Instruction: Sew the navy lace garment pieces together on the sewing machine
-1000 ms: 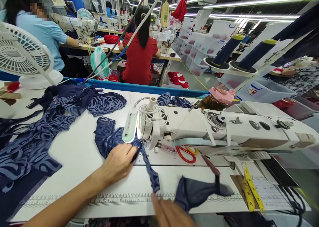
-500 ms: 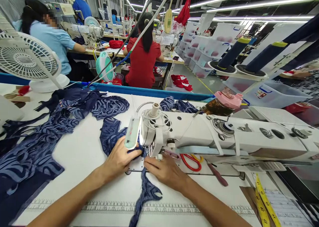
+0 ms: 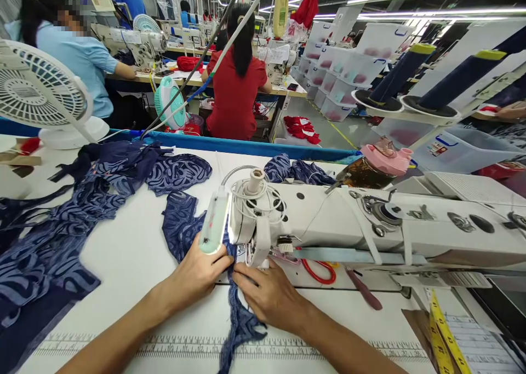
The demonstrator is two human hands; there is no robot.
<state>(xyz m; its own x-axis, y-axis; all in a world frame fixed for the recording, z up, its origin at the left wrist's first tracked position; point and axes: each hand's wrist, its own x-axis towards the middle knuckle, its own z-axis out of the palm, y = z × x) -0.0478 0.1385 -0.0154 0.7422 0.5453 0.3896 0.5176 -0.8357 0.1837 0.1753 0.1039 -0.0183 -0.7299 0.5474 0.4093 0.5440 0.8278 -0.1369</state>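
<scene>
A dark blue patterned fabric piece (image 3: 237, 319) runs from under the needle area of the white sewing machine (image 3: 320, 209) down over the table's printed ruler. My left hand (image 3: 201, 267) is closed on the fabric just left of the needle, its fingertips partly behind the pale lamp plate (image 3: 213, 220). On the right of the strip, my right hand (image 3: 267, 289) pinches its edge close below the presser foot. More of the blue fabric (image 3: 181, 223) lies bunched behind my left hand.
Piled blue fabric (image 3: 78, 215) and a white fan (image 3: 45, 89) stand at left. Red-handled scissors (image 3: 318, 272), a seam tool (image 3: 364, 289) and a yellow tape measure (image 3: 441, 330) lie at right. Behind the machine is a pink-lidded bottle (image 3: 378, 163). Two people sit ahead.
The view has shifted slightly. My left hand has come a little lower beside the needle, and the fabric strip's lower part has shifted a little toward me. Both hands remain on the fabric.
</scene>
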